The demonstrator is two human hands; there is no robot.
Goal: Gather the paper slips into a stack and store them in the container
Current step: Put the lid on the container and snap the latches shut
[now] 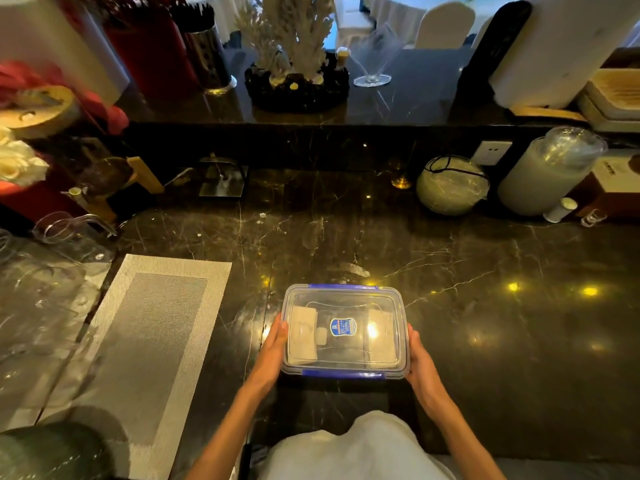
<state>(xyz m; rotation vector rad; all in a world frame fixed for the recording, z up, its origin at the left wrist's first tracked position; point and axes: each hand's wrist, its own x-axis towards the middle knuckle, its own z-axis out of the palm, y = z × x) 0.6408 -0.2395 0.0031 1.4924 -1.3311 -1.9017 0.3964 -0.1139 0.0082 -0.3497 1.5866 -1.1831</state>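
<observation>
A clear rectangular container [398, 299] with a blue-trimmed lid and a blue label sits on the dark marble counter near the front edge. The lid is on. Through it I see pale paper slips [304, 336] lying against the left inside wall, and another pale patch at the right side. My left hand [273, 351] presses flat against the container's left side. My right hand [420, 365] presses against its right side. Both hands grip the container between them.
A grey woven placemat [152, 327] lies left of the container. Clear glassware [41, 292] crowds the far left. At the back stand a napkin holder [223, 178], a round wrapped bundle [452, 185] and a tall plastic-wrapped stack [547, 171]. A raised ledge [311, 112] carries decor.
</observation>
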